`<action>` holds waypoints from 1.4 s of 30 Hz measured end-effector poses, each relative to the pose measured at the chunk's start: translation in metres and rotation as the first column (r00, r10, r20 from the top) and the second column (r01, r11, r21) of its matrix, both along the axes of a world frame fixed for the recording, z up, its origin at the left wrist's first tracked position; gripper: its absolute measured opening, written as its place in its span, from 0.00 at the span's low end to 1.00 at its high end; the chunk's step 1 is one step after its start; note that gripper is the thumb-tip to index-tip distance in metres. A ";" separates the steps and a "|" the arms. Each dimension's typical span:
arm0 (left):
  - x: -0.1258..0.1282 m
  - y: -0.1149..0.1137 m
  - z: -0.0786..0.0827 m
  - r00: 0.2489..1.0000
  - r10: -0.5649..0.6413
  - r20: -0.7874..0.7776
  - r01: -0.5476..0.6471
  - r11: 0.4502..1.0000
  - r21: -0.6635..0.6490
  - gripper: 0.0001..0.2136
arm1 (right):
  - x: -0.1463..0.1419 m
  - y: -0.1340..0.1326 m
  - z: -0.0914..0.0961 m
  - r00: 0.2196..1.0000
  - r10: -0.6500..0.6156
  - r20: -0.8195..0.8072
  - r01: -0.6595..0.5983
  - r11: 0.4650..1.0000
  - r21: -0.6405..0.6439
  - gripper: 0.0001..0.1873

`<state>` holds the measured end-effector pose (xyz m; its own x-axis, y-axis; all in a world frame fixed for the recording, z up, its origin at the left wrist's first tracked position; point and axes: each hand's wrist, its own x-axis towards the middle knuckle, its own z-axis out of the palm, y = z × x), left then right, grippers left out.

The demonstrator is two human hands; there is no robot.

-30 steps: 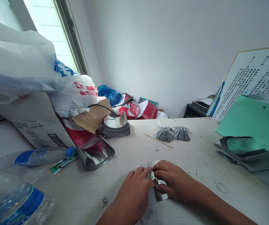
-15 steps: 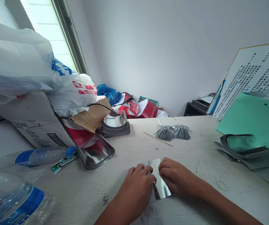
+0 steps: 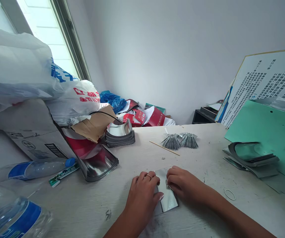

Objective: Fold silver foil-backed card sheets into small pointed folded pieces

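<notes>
My hands rest on a bright silver foil sheet (image 3: 168,198) lying on the white worn table (image 3: 88,201), in the lower middle of the view. My left hand (image 3: 142,195) presses the sheet's left side, with a ring on one finger. My right hand (image 3: 184,185) holds its upper right edge, fingers curled over it. The sheet's lower part shows between my hands, and they hide the rest. Beyond my hands lie two fanned bundles of thin metal ties (image 3: 179,141) and a thin wooden stick (image 3: 164,148).
Curved foil pieces stand stacked (image 3: 119,134) at the table's back left, beside a larger curved foil piece (image 3: 99,163). Plastic bottles (image 3: 33,170) and a toothpaste tube (image 3: 63,174) lie left. A foil pile (image 3: 251,158) sits on a green board (image 3: 268,132) right, near a rubber band (image 3: 229,194).
My left hand has slid to the sheet's left side, leaving more foil showing. My right hand has shifted slightly up the sheet. The whole scene sits slightly further left in the view.
</notes>
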<state>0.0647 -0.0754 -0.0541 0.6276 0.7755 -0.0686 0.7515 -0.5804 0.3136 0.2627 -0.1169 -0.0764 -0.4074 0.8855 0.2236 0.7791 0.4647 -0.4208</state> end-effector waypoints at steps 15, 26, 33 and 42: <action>0.003 -0.006 -0.012 0.997 -0.082 -0.003 0.082 0.994 0.071 0.08 | 0.001 0.004 -0.010 0.988 -0.119 -0.100 0.112 0.991 -0.066 0.09; 0.002 -0.006 -0.010 0.998 -0.060 0.016 0.059 0.998 0.037 0.07 | 0.005 0.006 -0.007 0.978 -0.169 -0.118 0.145 0.971 -0.192 0.07; 0.002 -0.006 -0.009 0.998 -0.063 0.003 0.063 0.998 0.026 0.07 | 0.009 0.007 -0.008 0.986 -0.144 -0.087 0.124 0.971 -0.206 0.10; 0.002 -0.006 -0.008 0.998 -0.065 -0.017 0.065 0.998 0.025 0.11 | 0.012 0.006 0.005 0.987 -0.160 0.007 0.156 0.950 -0.270 0.20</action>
